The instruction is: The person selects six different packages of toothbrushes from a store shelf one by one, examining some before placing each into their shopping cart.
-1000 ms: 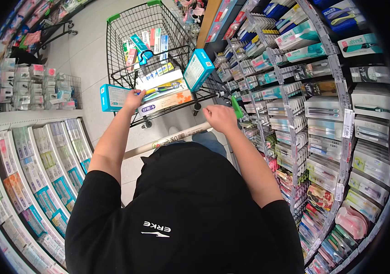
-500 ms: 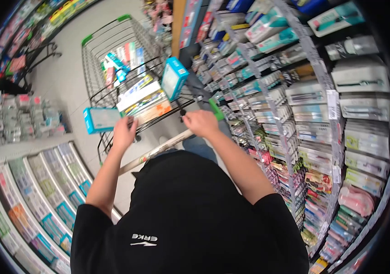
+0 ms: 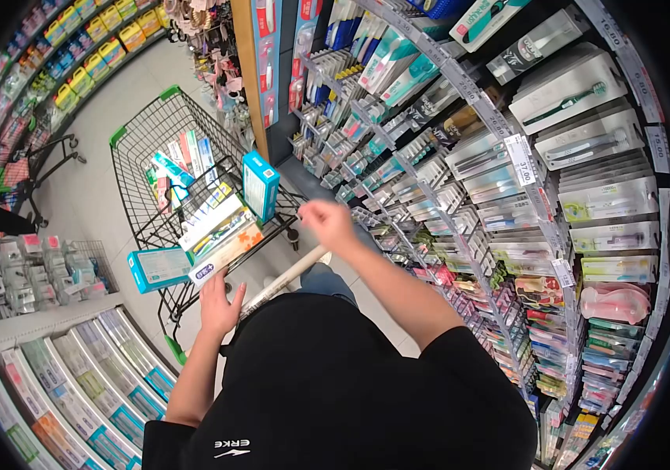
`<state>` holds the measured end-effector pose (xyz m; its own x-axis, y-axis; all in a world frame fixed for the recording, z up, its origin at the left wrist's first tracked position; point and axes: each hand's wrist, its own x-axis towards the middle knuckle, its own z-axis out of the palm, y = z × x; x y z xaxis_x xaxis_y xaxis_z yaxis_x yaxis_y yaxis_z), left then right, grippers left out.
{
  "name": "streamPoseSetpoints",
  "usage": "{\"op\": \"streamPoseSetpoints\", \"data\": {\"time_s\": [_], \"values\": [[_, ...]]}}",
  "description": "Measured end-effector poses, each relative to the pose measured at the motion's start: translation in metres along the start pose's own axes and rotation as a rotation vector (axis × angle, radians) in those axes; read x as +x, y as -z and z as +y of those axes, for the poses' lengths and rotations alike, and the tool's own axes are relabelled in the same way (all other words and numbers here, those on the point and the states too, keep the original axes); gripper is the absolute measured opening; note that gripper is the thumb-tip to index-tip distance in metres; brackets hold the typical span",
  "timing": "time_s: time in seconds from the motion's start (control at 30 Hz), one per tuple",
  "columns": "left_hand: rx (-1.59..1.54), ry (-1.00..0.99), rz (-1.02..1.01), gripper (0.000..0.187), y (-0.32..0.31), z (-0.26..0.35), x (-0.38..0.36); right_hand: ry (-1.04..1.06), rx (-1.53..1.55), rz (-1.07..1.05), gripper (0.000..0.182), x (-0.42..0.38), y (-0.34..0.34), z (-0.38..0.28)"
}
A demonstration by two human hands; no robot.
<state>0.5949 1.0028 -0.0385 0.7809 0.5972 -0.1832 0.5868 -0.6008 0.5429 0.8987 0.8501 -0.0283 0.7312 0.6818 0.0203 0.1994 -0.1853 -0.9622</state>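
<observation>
My left hand (image 3: 220, 303) has its fingers stretched out and its thumb apart, by the near end of a shopping cart (image 3: 137, 166). Its fingertips meet or overlap the end of a long white box (image 3: 203, 272); contact is hard to tell. My right hand (image 3: 327, 225), slightly blurred, is curled closed above the right end of the cart's pale handle bar (image 3: 292, 274), with nothing visible in it. Beside the long box, several toothbrush packs (image 3: 217, 227) lie in the cart. Blue boxes flank them: one upright (image 3: 260, 186), one flat (image 3: 164, 268).
More coloured boxes (image 3: 182, 157) lie deeper in the cart. A tall rack of hanging toothbrush packs (image 3: 499, 207) runs close along my right. Sloped shelves of boxed goods (image 3: 76, 376) stand at lower left. Another cart (image 3: 57, 168) is at far left, on the tiled floor (image 3: 119, 86).
The cart and its load sit further left and lower in view. My left hand has come down from the packs, its fingers straightened. My right hand shifts slightly against the handle; its fingers stay curled.
</observation>
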Motion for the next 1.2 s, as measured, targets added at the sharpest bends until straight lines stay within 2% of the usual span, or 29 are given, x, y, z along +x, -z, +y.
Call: {"op": "streamPoseSetpoints", "data": {"time_s": [0.1,0.17,0.23,0.33,0.37,0.43,0.6,0.73,0.8,0.93,1.0,1.1,1.2], "values": [[0.011,-0.004,0.015,0.062,-0.004,-0.001,-0.005,0.025,0.022,0.248,0.022,0.074,0.056,-0.020],[0.010,0.014,0.013,0.061,-0.004,0.001,-0.007,0.069,-0.051,0.401,0.035,0.121,0.090,-0.051],[0.012,0.003,0.020,0.061,-0.005,0.003,-0.010,0.164,-0.192,0.532,0.050,0.170,0.121,-0.036],[-0.002,0.005,0.039,0.060,-0.007,0.006,-0.013,0.091,-0.232,0.610,0.054,0.205,0.138,-0.062],[-0.001,0.003,0.038,0.060,-0.008,0.006,-0.014,0.091,-0.231,0.612,0.054,0.212,0.139,-0.067],[0.008,0.011,0.040,0.059,-0.010,0.008,-0.016,0.163,-0.488,0.744,0.054,0.221,0.138,-0.077],[-0.021,0.017,0.033,0.058,-0.012,0.014,-0.018,0.090,-0.449,0.818,0.041,0.243,0.138,-0.076],[-0.027,0.023,0.035,0.059,-0.014,0.015,-0.019,0.081,-0.294,0.792,0.039,0.260,0.144,-0.071],[-0.026,0.030,0.034,0.059,-0.016,0.016,-0.020,0.151,-0.209,0.808,0.041,0.271,0.148,-0.068],[-0.022,0.021,0.049,0.059,-0.019,0.019,-0.019,0.155,-0.255,0.857,0.038,0.272,0.146,-0.085],[-0.022,0.021,0.048,0.059,-0.021,0.020,-0.018,0.180,-0.285,0.997,0.033,0.267,0.138,-0.098],[-0.020,0.003,0.064,0.059,-0.022,0.021,-0.018,0.117,-0.268,1.008,0.036,0.269,0.132,-0.097],[-0.032,0.024,0.043,0.059,-0.018,0.025,-0.017,0.161,-0.337,1.071,0.036,0.277,0.129,-0.084]]}}
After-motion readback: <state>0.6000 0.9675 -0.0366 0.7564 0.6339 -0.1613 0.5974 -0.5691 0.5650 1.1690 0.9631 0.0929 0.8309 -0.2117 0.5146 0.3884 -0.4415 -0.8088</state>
